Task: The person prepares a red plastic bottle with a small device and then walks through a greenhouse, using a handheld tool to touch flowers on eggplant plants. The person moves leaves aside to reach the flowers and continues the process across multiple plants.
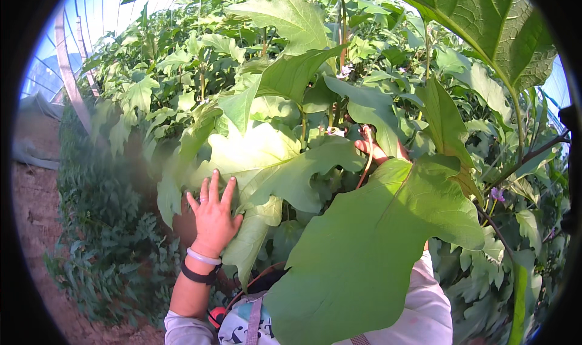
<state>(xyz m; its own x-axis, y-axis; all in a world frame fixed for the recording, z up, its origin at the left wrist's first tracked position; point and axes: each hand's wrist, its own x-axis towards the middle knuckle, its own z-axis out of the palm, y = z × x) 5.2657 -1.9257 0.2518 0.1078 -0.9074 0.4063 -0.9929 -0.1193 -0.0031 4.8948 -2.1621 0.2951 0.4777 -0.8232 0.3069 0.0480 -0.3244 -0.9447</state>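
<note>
My left hand [213, 221] has its fingers apart and rests against a broad, sunlit eggplant leaf [254, 156], holding nothing. It wears a ring, a pale bangle and a dark wristband. Farther right, my right hand [376, 153] reaches in among the stems, largely hidden by foliage. A thin reddish tube or cord [366, 159] passes across its fingers, and whether they grip it is not visible. Pale purple eggplant flowers [335, 131] sit just left of that hand. One large leaf [363, 249] covers most of my right forearm.
Dense eggplant plants [182, 67] fill the space ahead. A big leaf [495, 22] overhangs at upper right, close to the camera. Darker foliage [109, 254] borders a bare earth strip [34, 208] at left. Slanted posts [68, 67] stand under wires. Another reddish cord [254, 279] curves by my waist.
</note>
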